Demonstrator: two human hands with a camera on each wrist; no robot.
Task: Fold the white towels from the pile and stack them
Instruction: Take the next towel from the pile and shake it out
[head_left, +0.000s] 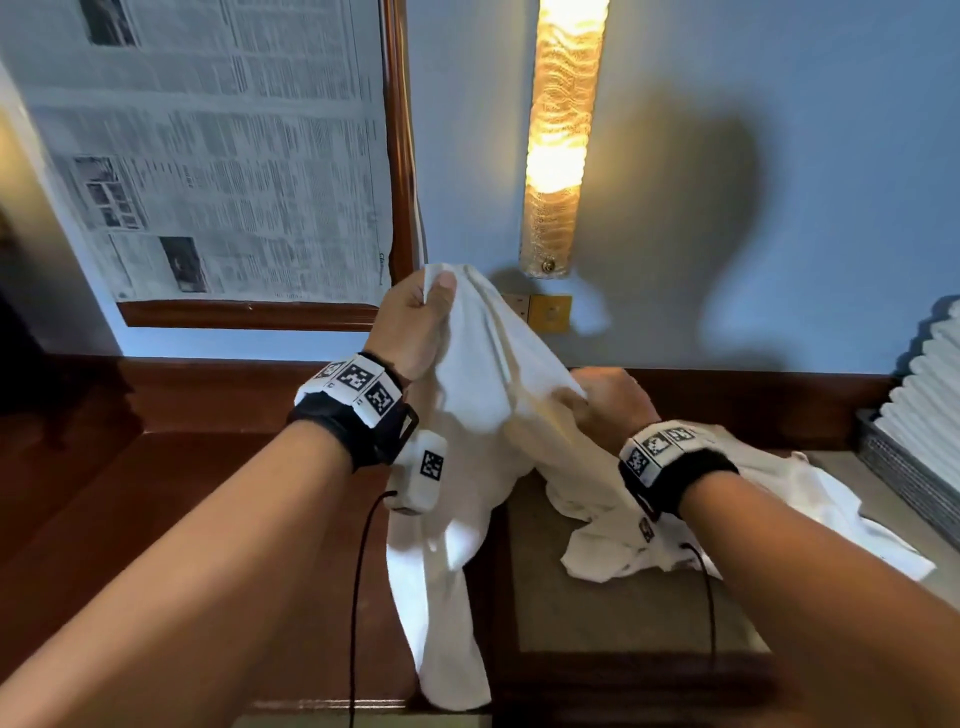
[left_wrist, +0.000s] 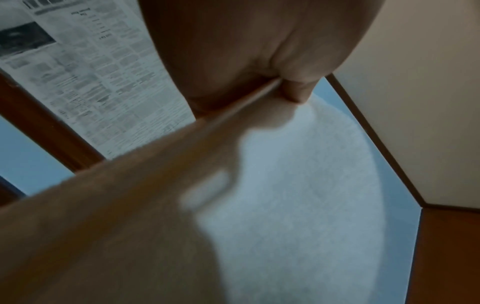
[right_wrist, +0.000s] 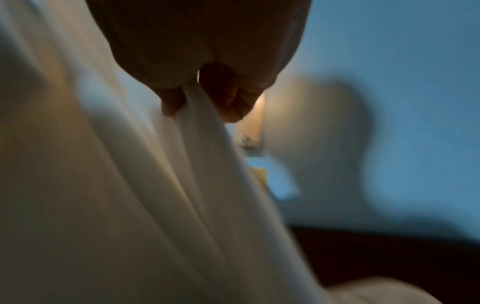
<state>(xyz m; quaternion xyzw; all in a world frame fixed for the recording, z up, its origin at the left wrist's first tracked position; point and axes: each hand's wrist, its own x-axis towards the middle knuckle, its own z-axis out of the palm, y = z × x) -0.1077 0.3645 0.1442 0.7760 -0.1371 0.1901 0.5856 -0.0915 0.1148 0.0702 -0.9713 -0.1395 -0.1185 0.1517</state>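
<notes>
Left hand raised, thumb and fingers pinched on upper corner of white towel. Right hand lower, fingers clamped on a gathered fold of same towel. Towel held above worktop, lower end hanging past front edge near left forearm. Remaining pile of crumpled white towels lying on worktop beneath right wrist. Folded white stack in grey basket at far right. Lit wall lamp behind.
</notes>
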